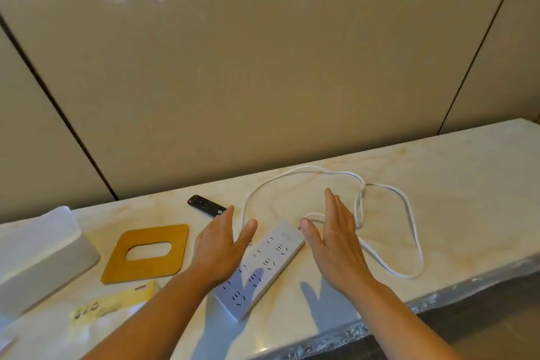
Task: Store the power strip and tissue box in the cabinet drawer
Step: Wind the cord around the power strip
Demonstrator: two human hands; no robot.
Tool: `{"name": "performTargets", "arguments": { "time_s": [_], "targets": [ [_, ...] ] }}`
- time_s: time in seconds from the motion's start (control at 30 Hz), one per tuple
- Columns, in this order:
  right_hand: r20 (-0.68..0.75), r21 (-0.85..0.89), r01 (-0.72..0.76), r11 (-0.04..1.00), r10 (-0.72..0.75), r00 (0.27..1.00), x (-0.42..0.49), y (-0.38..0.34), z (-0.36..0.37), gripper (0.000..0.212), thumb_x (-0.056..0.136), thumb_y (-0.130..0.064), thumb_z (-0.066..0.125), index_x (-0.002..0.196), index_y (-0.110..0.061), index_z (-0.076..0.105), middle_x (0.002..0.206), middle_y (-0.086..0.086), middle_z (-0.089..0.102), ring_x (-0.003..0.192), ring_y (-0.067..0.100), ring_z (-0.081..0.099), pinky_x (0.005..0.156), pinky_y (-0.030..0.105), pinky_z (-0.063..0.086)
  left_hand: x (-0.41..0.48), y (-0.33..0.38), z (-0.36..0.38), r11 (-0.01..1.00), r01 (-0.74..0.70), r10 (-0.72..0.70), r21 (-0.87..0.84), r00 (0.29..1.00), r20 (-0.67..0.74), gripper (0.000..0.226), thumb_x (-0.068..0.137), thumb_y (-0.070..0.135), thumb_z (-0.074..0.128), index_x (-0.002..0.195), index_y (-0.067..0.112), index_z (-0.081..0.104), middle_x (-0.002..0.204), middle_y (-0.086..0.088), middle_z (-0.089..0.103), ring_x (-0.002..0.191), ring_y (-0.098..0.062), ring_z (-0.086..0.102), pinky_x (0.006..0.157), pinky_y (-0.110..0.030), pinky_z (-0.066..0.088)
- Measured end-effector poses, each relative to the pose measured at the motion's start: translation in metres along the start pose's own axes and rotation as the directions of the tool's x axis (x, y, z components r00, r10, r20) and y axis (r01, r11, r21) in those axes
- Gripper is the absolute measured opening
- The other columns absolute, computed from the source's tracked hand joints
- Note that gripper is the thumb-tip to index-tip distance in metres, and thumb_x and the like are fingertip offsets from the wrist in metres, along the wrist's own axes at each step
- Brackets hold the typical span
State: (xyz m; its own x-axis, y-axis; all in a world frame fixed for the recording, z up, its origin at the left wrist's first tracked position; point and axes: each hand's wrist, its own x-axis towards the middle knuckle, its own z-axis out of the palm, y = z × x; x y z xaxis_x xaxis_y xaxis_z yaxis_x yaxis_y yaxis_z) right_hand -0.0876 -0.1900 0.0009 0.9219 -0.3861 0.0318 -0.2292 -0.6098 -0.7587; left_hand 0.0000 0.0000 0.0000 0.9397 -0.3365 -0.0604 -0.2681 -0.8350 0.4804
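A white power strip (264, 264) lies diagonally on the marble countertop (438, 161). Its white cord (409, 207) loops loosely across the counter to the right. My left hand (219, 245) hovers just left of the strip, fingers straight, holding nothing. On the strip's right side my right hand (336, 240) is held the same way, palm facing inward. A grey tissue box (41, 257) stands at the far left. A yellow tissue pack (117, 302) lies near the front edge, partly behind my left forearm.
A wooden square lid with an oval slot (149, 251) lies between the tissue box and my left hand. A black remote (206, 205) sits behind my left hand. Beige wall panels rise behind the counter. The counter's front edge (380, 321) runs diagonally at the lower right.
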Motion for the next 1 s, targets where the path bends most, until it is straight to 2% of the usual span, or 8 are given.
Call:
{"name": "performTargets", "arguments": {
  "time_s": [0.1, 0.23, 0.3, 0.4, 0.57, 0.8, 0.9, 1.0],
  "targets": [
    [0.008, -0.050, 0.023, 0.998, -0.023, 1.000, 0.008, 0.022, 0.017, 0.074, 0.094, -0.057, 0.031, 0.150, -0.035, -0.013, 0.161, -0.008, -0.010, 0.147, 0.011, -0.011, 0.120, 0.043, 0.013, 0.006, -0.009, 0.024, 1.000, -0.002, 0.003, 0.015, 1.000, -0.018, 0.084, 0.085, 0.068, 0.018, 0.150, 0.016, 0.023, 0.153, -0.004, 0.036, 0.138, -0.023, 0.036, 0.111, -0.041, 0.031],
    [-0.005, -0.038, 0.086, 0.996, -0.086, 0.996, 0.021, 0.048, 0.036, 0.075, 0.093, -0.058, 0.029, 0.150, -0.034, -0.013, 0.162, -0.007, -0.008, 0.147, 0.011, -0.010, 0.120, 0.043, 0.013, 0.014, -0.012, 0.042, 0.993, -0.017, 0.017, 0.119, 1.000, 0.007, 0.061, 0.094, 0.059, 0.024, 0.136, 0.019, 0.041, 0.128, -0.003, 0.061, 0.104, -0.018, 0.054, 0.088, -0.034, 0.036],
    [-0.023, -0.030, 0.130, 0.991, -0.131, 0.991, 0.031, 0.058, 0.041, 0.075, 0.093, -0.058, 0.029, 0.150, -0.034, -0.012, 0.162, -0.007, -0.008, 0.147, 0.010, -0.010, 0.120, 0.042, 0.012, 0.022, -0.015, 0.048, 0.982, -0.003, 0.000, 0.187, 1.000, 0.019, 0.067, 0.092, 0.064, 0.019, 0.136, 0.020, 0.042, 0.128, -0.002, 0.061, 0.110, -0.020, 0.056, 0.091, -0.036, 0.036],
    [-0.046, -0.021, 0.179, 0.984, -0.180, 0.983, 0.044, 0.071, 0.050, 0.074, 0.093, -0.057, 0.029, 0.151, -0.033, -0.011, 0.161, -0.008, -0.007, 0.146, 0.007, -0.011, 0.120, 0.038, 0.010, 0.031, -0.021, 0.056, 0.980, 0.003, -0.005, 0.198, 1.000, 0.011, 0.091, 0.077, 0.076, 0.006, 0.142, 0.020, 0.038, 0.130, -0.002, 0.060, 0.115, -0.022, 0.056, 0.101, -0.041, 0.038],
    [-0.086, -0.064, 0.248, 0.967, -0.253, 0.964, 0.056, 0.096, 0.065, 0.075, 0.092, -0.062, 0.026, 0.152, -0.031, -0.008, 0.161, -0.007, -0.004, 0.146, 0.006, -0.008, 0.120, 0.035, 0.008, 0.036, -0.022, 0.060, 0.949, 0.021, 0.019, 0.314, 0.992, -0.124, 0.106, 0.062, 0.087, 0.002, 0.133, 0.022, 0.046, 0.126, -0.001, 0.061, 0.107, -0.020, 0.058, 0.094, -0.041, 0.045],
    [-0.098, -0.112, 0.279, 0.954, -0.290, 0.952, 0.061, 0.115, 0.073, 0.072, 0.094, -0.057, 0.028, 0.153, -0.029, -0.002, 0.162, -0.006, 0.000, 0.146, 0.008, -0.004, 0.119, 0.040, 0.012, 0.016, -0.017, 0.070, 0.942, 0.002, -0.060, 0.336, 0.985, 0.163, 0.062, 0.064, 0.082, 0.054, 0.093, 0.028, 0.043, 0.095, 0.007, 0.059, 0.083, -0.008, 0.060, 0.074, -0.025, 0.055],
    [-0.108, -0.143, 0.297, 0.944, -0.313, 0.943, 0.059, 0.118, 0.071, 0.072, 0.093, -0.059, 0.026, 0.153, -0.029, 0.000, 0.162, -0.006, 0.004, 0.146, 0.008, -0.002, 0.118, 0.040, 0.014, 0.017, -0.025, 0.080, 0.941, 0.001, -0.061, 0.339, 0.984, 0.165, 0.063, 0.059, 0.077, 0.065, 0.097, 0.029, 0.050, 0.103, 0.007, 0.064, 0.086, -0.008, 0.061, 0.075, -0.023, 0.058],
    [-0.116, -0.164, 0.305, 0.938, -0.325, 0.938, 0.055, 0.120, 0.069, 0.070, 0.094, -0.058, 0.027, 0.153, -0.027, 0.004, 0.161, -0.005, 0.008, 0.146, 0.012, 0.002, 0.117, 0.040, 0.018, 0.020, -0.029, 0.086, 0.945, 0.004, -0.042, 0.326, 0.993, 0.107, 0.065, 0.055, 0.074, 0.070, 0.097, 0.025, 0.062, 0.093, 0.007, 0.067, 0.081, -0.008, 0.062, 0.069, -0.022, 0.057]
  ]
}}
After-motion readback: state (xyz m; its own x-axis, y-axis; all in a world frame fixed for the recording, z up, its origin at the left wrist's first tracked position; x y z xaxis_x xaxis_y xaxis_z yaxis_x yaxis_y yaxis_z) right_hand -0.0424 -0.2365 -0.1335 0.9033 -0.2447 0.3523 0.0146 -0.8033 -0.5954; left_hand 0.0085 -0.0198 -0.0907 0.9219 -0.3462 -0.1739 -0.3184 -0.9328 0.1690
